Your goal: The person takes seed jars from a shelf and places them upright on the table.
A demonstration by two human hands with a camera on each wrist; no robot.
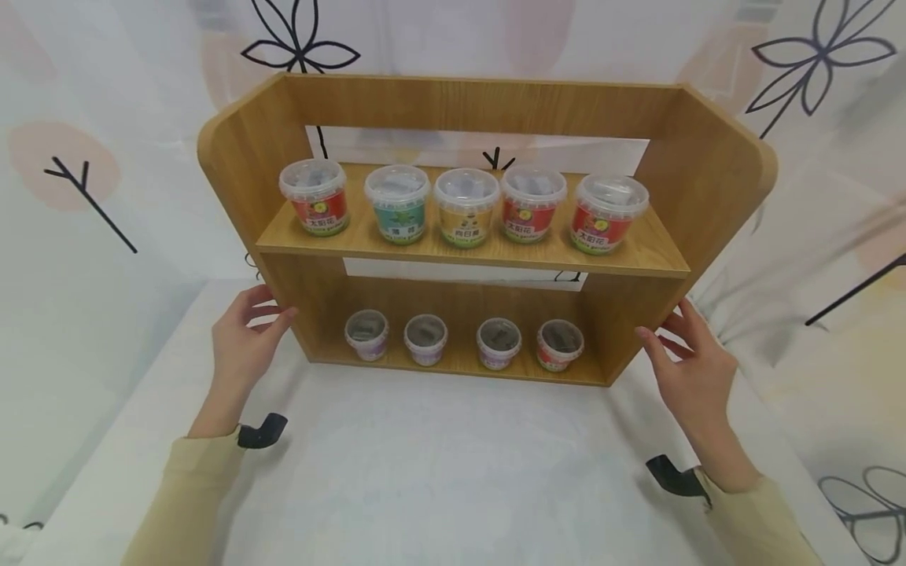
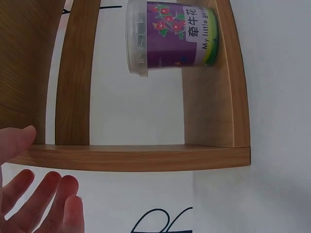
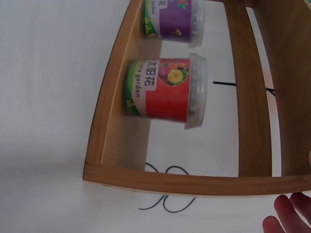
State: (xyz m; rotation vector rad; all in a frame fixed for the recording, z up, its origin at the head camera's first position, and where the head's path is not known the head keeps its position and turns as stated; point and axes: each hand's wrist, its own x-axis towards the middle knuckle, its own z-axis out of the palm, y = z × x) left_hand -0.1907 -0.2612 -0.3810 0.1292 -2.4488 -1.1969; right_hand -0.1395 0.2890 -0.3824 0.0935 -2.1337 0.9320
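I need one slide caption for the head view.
Left hand and right hand flank a wooden shelf bearing nine cups on two levels.

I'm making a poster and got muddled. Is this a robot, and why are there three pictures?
No robot here: that's a person's left hand and right hand. The big picture comes from a camera on the person's head, looking forward and down. The other two come from cameras on the wrists, one on each, so they show the shelf's ends up close. On the white table stands a wooden shelf, with five tubs on its upper board and four tubs below. The hands seem to hold the shelf by its sides.
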